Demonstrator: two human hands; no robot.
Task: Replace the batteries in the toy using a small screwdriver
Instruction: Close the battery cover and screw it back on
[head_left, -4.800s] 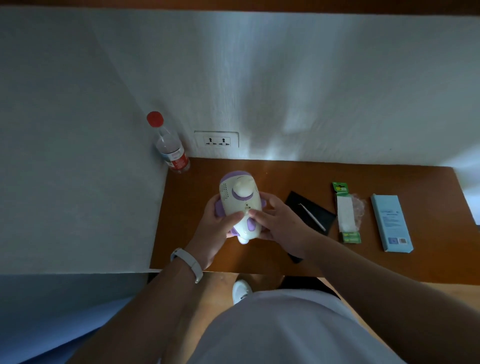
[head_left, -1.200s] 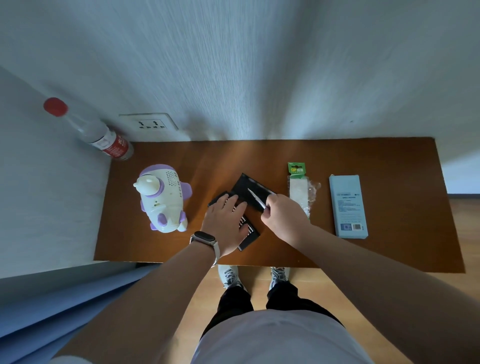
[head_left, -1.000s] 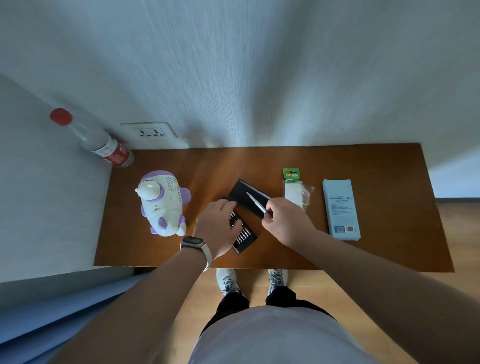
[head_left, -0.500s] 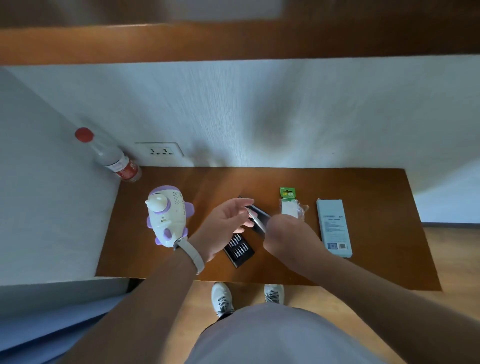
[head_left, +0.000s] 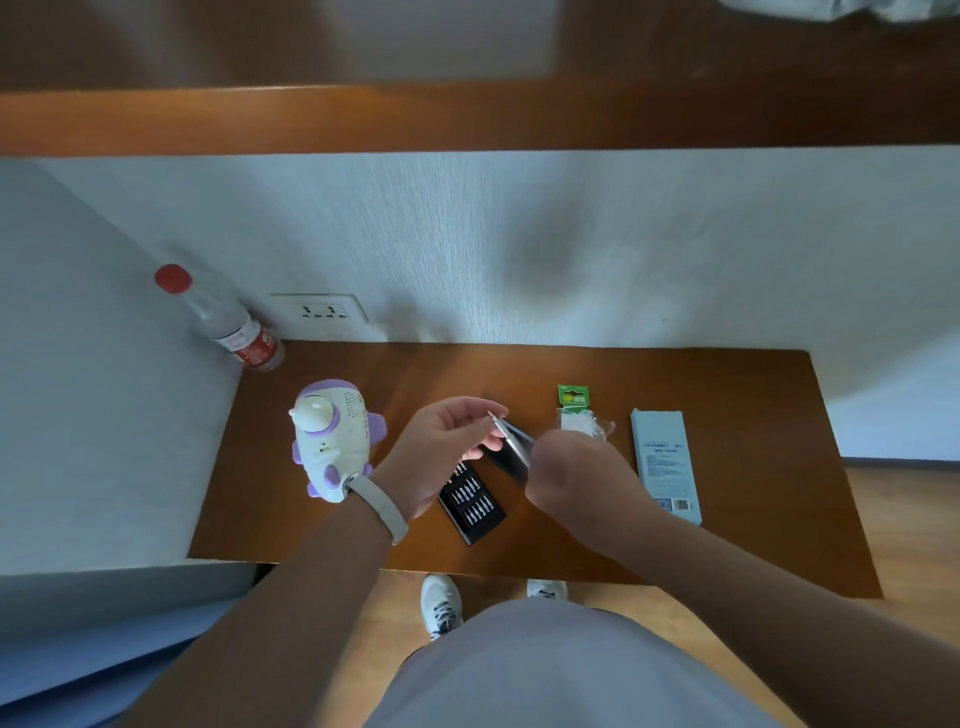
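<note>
A white and purple toy (head_left: 332, 441) lies on the left of the brown table (head_left: 753, 415), apart from both hands. My right hand (head_left: 571, 467) is raised above the table middle and grips the handle of a small silver screwdriver (head_left: 511, 436). My left hand (head_left: 447, 447) pinches the bit at the screwdriver's tip between thumb and fingers. Below the hands lies an open black bit tray (head_left: 470, 501) with several bits in rows. A green-topped battery pack (head_left: 572, 408) lies just right of the hands.
A pale blue box (head_left: 665, 462) lies right of the battery pack. A red-capped bottle (head_left: 228, 325) stands in the back left corner beside a wall socket (head_left: 319, 310). The black tray lid (head_left: 504, 460) shows under the screwdriver. White walls close the left and back.
My left hand has left the bit tray and risen to the screwdriver's tip. My right hand has lifted the screwdriver off the lid. The camera has tilted up.
</note>
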